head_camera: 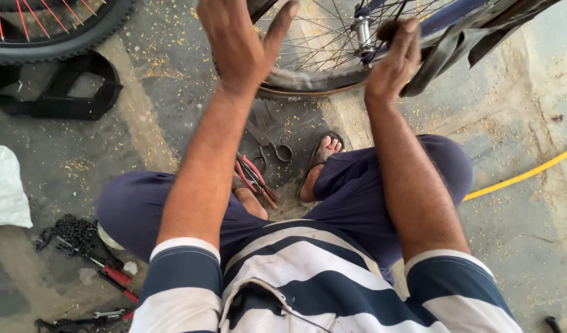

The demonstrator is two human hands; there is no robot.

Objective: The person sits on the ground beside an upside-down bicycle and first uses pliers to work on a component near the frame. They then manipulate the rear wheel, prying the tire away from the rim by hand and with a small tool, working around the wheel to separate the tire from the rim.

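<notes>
At the far left, a white crumpled cloth (4, 185) lies on the grey concrete floor (160, 98). Above it sits a black rubber inner tube (61, 92), folded flat, beside a second bicycle wheel with red spokes (43, 24). Lower left, a tangled black bicycle chain (73, 234) rests near red-handled screwdrivers (114, 277).

Moving right, my left hand (243, 46) is raised with its fingers spread and released, the palm pressing against the worn black bicycle tyre (308, 80) without gripping it. Below, between my knees, red-handled pliers (255, 179) and a steel spanner (271, 145) lie on the floor beside my sandalled foot (323, 154).

The tyre sits on a silver spoked bicycle wheel (339, 37), top centre, just ahead of my crossed legs. My right hand (394, 58) is curled over the tyre's edge, fingers clamped on the rubber, next to loose black rubber strips (450, 49) hanging from the frame.

To work this tyre well, I judge the flat left palm should steady the wheel while the right fingers pull evenly, keeping clear of the spokes.

At the far right, a yellow hose (524, 176) crosses the floor.
</notes>
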